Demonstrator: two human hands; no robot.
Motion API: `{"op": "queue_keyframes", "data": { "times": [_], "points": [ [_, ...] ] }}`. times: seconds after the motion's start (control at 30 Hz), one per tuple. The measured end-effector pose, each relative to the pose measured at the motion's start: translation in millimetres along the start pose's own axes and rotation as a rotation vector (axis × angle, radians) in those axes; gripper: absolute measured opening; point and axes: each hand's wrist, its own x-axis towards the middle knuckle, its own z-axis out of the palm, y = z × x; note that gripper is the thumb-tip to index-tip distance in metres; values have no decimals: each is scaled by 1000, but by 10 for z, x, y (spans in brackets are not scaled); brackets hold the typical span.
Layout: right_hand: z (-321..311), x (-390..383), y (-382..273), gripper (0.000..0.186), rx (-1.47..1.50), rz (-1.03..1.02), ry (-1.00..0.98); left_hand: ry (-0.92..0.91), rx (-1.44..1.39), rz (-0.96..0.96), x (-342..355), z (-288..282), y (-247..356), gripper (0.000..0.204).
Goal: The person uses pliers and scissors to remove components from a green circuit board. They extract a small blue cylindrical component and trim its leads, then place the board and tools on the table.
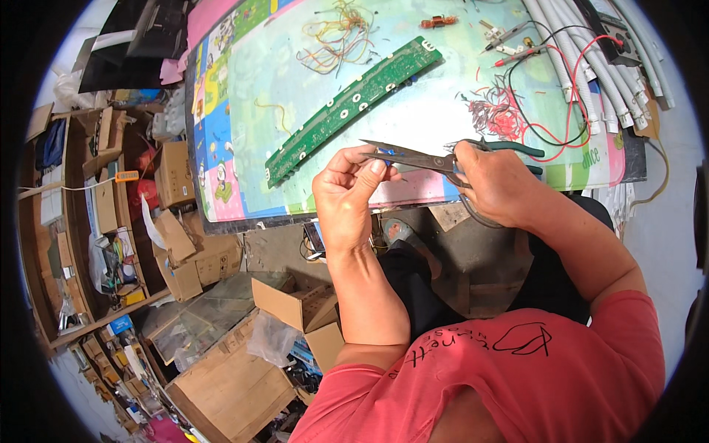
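My right hand point(496, 183) grips a pair of dark metal scissors point(415, 158); their blades point left and stand slightly apart. My left hand point(344, 190) pinches a small blue piece point(387, 152) between thumb and fingers, right at the scissor blades. What exactly the blue piece is I cannot make out. Both hands are above the table's near edge. Just past my right hand lie pliers with dark green handles point(518, 148), partly hidden behind it. A long green circuit board point(347, 108) lies slantwise on the table beyond my left hand.
On the patterned table mat point(251, 88) are tangled thin wires point(340, 35), a copper-coloured coil part point(439, 21) and red wire scraps point(496, 111). Test leads point(573, 46) and grey-white tubes point(613, 92) occupy the right. Cardboard boxes point(303, 310) and shelves point(77, 214) stand lower left.
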Motion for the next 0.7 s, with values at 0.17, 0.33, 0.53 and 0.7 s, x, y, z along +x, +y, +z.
{"op": "queue_keyframes", "data": {
  "times": [0.17, 0.33, 0.53, 0.7],
  "points": [
    [-3, -4, -19, 28, -8, 29, -42, -12, 34, -1, -4, -7, 27, 15],
    [50, -19, -19, 26, 120, 35, -68, 4, -51, -30, 10, 11, 27, 17],
    [17, -12, -57, 27, 204, 86, -149, -4, -92, -91, 23, 29, 20, 17],
    [-96, -16, -116, 26, 336, 83, -264, 13, -41, -82, 24, 6, 17, 16]
  ]
}}
